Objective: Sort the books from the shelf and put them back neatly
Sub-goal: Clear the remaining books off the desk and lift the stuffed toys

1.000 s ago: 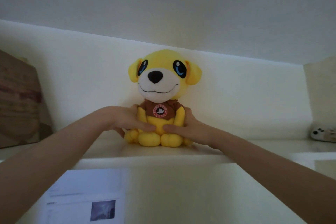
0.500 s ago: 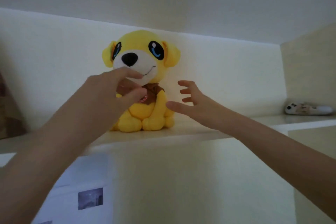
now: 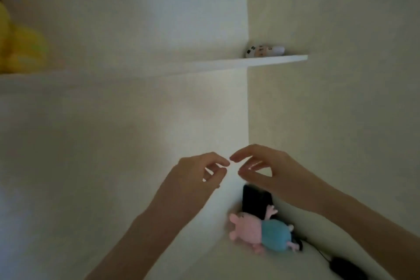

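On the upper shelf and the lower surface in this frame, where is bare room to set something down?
The upper shelf is bare between the yellow plush toy at its left end and the small white toy near the corner. Below, the corner is crowded: pink pig toy, black device, dark mouse. Both hands are empty.

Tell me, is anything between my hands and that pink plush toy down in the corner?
Nothing visible does. Both hands, left and right, hang empty above the pink plush toy; only open space lies between them.
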Tool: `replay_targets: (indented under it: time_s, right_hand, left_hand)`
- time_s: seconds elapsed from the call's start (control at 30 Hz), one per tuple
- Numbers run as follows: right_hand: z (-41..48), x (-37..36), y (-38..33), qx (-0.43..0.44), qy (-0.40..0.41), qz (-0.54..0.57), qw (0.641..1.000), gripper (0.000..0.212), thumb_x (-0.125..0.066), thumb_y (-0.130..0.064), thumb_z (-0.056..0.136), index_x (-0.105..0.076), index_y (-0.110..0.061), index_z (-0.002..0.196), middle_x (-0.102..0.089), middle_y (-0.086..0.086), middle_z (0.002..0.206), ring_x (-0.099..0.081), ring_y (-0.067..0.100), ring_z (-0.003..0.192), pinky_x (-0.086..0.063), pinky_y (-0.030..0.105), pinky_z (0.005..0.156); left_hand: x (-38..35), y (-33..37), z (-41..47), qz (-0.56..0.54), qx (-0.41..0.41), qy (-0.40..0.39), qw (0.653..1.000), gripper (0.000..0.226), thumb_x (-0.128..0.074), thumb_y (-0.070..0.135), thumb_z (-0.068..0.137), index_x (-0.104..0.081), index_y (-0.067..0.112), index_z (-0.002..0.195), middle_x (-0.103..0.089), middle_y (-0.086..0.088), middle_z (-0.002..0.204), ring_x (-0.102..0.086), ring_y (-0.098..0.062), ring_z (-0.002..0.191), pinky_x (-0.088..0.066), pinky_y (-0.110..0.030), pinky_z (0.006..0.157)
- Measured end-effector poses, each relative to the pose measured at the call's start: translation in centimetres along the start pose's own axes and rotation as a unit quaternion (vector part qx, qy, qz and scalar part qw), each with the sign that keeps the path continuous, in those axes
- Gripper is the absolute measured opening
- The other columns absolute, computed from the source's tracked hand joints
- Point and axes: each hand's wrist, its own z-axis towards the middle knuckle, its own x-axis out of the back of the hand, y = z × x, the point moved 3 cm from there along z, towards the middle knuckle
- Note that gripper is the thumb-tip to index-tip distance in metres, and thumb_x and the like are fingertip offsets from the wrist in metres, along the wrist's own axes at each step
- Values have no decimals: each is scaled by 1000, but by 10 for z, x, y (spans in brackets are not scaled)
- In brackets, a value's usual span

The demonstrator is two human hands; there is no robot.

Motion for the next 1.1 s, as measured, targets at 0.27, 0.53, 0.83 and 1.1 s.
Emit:
replay_targets:
  time_s: [0.27,0.53,0.83,1.1]
  right_hand:
    - [-80,-102,303,-379,-194,-79,901,53,-63,-28,91,-45,-15,139,-40,7,148,-46,19,128,-32,21,100]
    - [-72,-160,436,-396,-150,-163,891,90,-68,-32,85,-10,-15,152,-5,13,158,-14,30,144,-23,34,113]
    - [-54,-195,475,-345,-85,-218,909,96,-82,-37,65,-29,-11,141,-37,10,136,-40,32,125,-32,39,105]
    - [-80,-196,425,-286,51,-201,935,83,-85,-47,41,-49,-11,107,-54,8,97,-55,31,87,-50,43,77]
  left_hand:
    - [-262,-163,-31,166,156,-305,925,32,-49,31,95,-54,31,127,-58,6,126,-53,-10,119,-38,-19,95]
    - [-365,-224,-49,153,232,-390,878,33,-50,33,94,-54,33,127,-50,8,104,-52,-8,120,-37,-18,95]
    - [-409,-243,-28,133,265,-384,874,32,-52,30,95,-56,28,126,-61,0,125,-55,-14,118,-41,-24,98]
    - [-409,-223,-30,-94,432,-313,840,43,-44,50,96,-50,21,127,-62,-9,117,-66,-25,92,-51,-34,80]
